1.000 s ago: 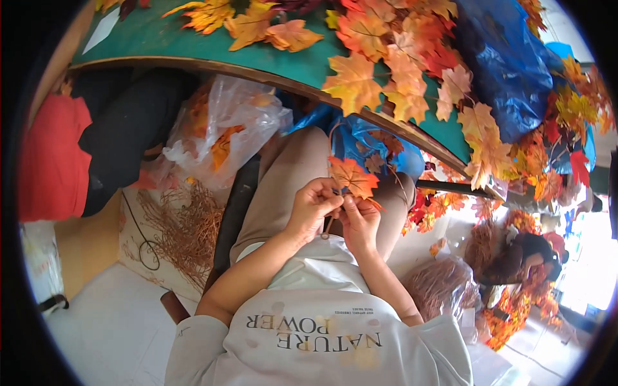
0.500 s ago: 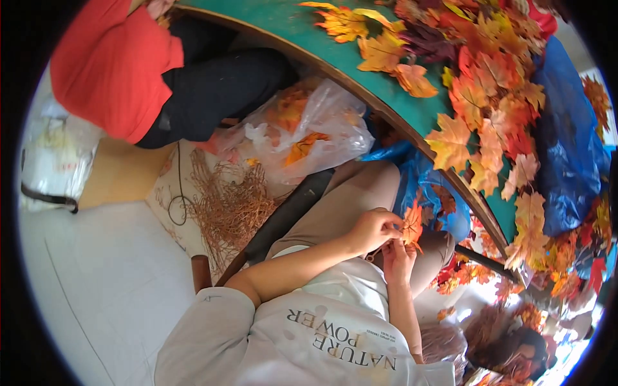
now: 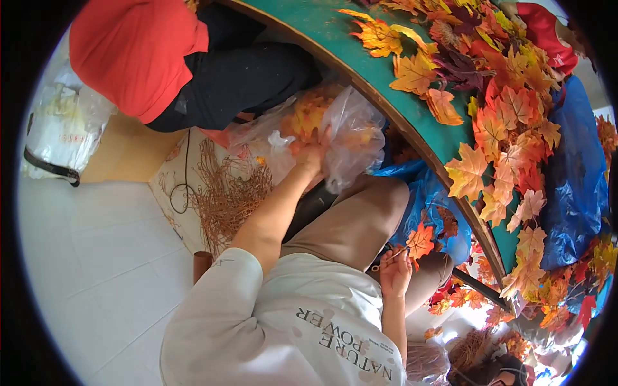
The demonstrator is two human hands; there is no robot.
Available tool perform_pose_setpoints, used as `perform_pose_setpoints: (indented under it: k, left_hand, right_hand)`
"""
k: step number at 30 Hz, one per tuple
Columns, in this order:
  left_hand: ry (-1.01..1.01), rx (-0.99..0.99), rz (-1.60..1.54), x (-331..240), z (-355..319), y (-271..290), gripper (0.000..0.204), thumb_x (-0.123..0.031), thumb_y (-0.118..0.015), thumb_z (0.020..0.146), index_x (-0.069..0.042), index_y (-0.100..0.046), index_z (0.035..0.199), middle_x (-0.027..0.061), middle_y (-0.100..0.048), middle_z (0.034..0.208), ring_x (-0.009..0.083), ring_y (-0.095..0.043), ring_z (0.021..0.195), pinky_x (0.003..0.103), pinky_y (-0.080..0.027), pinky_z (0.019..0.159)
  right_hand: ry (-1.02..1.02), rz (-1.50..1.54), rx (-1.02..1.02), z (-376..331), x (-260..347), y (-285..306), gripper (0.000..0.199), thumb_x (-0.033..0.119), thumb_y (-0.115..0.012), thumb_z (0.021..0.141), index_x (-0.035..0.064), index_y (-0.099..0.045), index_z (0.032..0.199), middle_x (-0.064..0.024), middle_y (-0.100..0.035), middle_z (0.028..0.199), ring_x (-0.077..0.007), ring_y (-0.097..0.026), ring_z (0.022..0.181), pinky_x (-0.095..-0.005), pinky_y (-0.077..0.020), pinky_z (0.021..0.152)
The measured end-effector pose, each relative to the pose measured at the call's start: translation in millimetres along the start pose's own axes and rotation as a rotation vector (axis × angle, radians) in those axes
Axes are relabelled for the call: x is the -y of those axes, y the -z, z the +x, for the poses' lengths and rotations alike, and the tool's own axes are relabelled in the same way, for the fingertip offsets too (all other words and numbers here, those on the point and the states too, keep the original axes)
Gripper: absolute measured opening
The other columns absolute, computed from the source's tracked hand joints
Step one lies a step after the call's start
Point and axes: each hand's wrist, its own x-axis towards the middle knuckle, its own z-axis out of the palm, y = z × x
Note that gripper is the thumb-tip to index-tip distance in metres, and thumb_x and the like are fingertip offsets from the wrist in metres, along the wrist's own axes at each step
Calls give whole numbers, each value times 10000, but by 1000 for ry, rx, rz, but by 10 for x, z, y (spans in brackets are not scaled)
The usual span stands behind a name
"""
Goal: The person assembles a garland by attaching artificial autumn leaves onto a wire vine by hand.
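Observation:
My left hand [image 3: 311,156] reaches into the mouth of a clear plastic bag [image 3: 354,128] holding orange and yellow artificial leaves [image 3: 308,119]. The bag's film and the leaves partly hide its fingers, so their grip does not show. Over my lap, my right hand [image 3: 395,275] is closed on the thin stem of an orange artificial maple leaf [image 3: 421,240]. The leaf stands out past the fingertips, above my knee.
A green table [image 3: 322,38] with a wooden edge bears heaped artificial autumn leaves [image 3: 508,128]. Brown wiry stems [image 3: 235,193] lie beside my left arm. Blue plastic [image 3: 415,183] hangs by my knee. A person in a red top [image 3: 138,58] sits at upper left.
My left hand has left the maple leaf and moved up and left to the plastic bag. My right hand keeps the leaf, slightly lower. The view has shifted a little.

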Motion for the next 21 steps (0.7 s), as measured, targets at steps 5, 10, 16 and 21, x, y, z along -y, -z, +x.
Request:
perform_pose_setpoints:
  k: [5,10,16,21]
  left_hand:
    - [10,200,65,-240,239,483,301,-253,-469,863,-67,-656,1007,165,-602,1121,275,-576,1047,378,-426,905]
    - [-584,374,263,246,266,1325,194,-62,-552,714,-17,-666,864,219,-641,852,352,-624,819,409,-482,738]
    - [-282,691,-326,471,-470,1490,387,-130,-600,799,-10,-544,1162,132,-595,1126,220,-554,1032,348,-431,882]
    - [-203,527,-630,689,-576,1209,422,-126,-619,806,-15,-508,1198,99,-585,1121,173,-560,967,310,-461,803]
  right_hand:
    - [98,0,-72,5,156,257,128,160,-540,915,63,-573,992,-29,-603,899,-151,-578,802,-290,-494,739]
    - [45,20,-94,66,106,213,100,168,-542,916,72,-557,941,-13,-579,869,-134,-559,775,-279,-484,728]
    - [41,36,-94,123,124,292,94,159,-549,912,75,-577,945,-18,-599,866,-123,-568,772,-271,-490,721]
    - [-10,-21,-146,157,111,250,104,184,-525,927,89,-564,939,-2,-581,862,-106,-560,746,-263,-479,713]
